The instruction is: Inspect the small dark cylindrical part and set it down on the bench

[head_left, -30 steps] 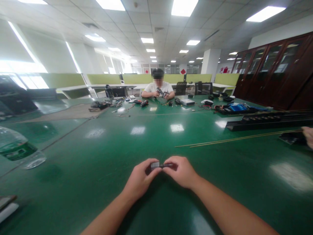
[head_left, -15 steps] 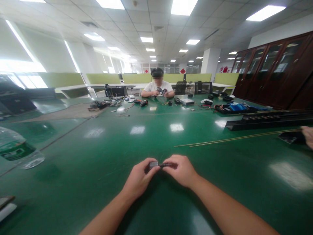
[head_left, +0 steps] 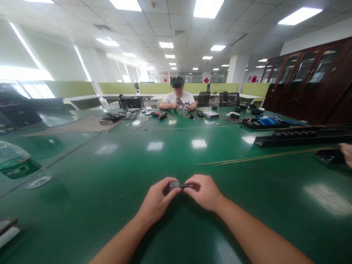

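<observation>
Near the front centre of the green table [head_left: 154,161], both my hands meet at one small object [head_left: 174,185]. Its left part is a grey block, and a dark, thin, ridged part runs to the right. My left hand [head_left: 156,198] pinches the grey block between thumb and fingers. The dark ridged part is pinched by my right hand [head_left: 205,192], whose fingers cover some of it. The two hands are almost touching, fingertips facing each other.
A plastic bottle [head_left: 20,165] lies at the left. Two thin brass rods [head_left: 247,158] and black rails [head_left: 299,136] are at the right, beside another person's hand [head_left: 347,154]. Across the table a person [head_left: 177,99] sits behind tools and parts.
Hardly anything differs: both hands keep their grip on the object. The person opposite has slightly shifted the dark tool in their hands.
</observation>
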### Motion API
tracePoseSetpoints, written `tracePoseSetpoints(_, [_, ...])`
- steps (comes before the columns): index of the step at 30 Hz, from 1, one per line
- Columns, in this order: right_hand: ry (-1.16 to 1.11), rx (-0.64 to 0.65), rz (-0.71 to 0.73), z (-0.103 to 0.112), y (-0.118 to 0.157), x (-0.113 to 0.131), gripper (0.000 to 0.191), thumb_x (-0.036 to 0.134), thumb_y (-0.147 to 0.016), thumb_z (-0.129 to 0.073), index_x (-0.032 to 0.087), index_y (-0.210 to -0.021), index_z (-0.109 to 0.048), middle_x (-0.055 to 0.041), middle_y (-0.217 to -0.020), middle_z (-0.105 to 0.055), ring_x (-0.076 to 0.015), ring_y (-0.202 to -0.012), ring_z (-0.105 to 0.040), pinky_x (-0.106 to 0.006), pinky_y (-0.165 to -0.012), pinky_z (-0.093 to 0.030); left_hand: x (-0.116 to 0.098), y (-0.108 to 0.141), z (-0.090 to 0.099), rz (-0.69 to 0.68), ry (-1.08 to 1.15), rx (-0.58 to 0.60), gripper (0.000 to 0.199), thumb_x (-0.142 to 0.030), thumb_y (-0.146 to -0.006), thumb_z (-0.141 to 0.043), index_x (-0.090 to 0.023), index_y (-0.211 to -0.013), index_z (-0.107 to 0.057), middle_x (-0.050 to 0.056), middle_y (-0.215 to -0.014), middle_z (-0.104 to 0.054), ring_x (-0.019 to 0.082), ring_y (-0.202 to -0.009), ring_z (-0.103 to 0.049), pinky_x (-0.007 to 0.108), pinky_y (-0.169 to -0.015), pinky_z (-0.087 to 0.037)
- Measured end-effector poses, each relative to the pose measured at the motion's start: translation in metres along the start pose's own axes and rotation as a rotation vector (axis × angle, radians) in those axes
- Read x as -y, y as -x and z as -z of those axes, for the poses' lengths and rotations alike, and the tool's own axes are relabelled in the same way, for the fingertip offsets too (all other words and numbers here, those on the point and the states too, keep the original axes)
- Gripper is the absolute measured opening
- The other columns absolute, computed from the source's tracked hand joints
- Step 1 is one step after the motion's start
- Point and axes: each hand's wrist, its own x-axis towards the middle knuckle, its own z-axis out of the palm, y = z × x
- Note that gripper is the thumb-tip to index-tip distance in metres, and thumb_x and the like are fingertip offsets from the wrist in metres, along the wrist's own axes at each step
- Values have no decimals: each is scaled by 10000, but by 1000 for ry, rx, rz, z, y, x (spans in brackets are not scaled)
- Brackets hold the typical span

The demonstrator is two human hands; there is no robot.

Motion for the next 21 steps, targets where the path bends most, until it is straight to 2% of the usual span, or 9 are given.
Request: tracePoseSetpoints(21, [-27, -24, -40, 3, 0, 0, 78, 247, -802, -710, 198, -842, -755, -17, -729, -688, -143, -634, -586, -246, -592, -430, 3, -2, 1, -20, 22, -50, 274, -445, -854, -638, -226, -1004, -705, 35, -938, -720, 203, -814, -659, 299, -752, -530])
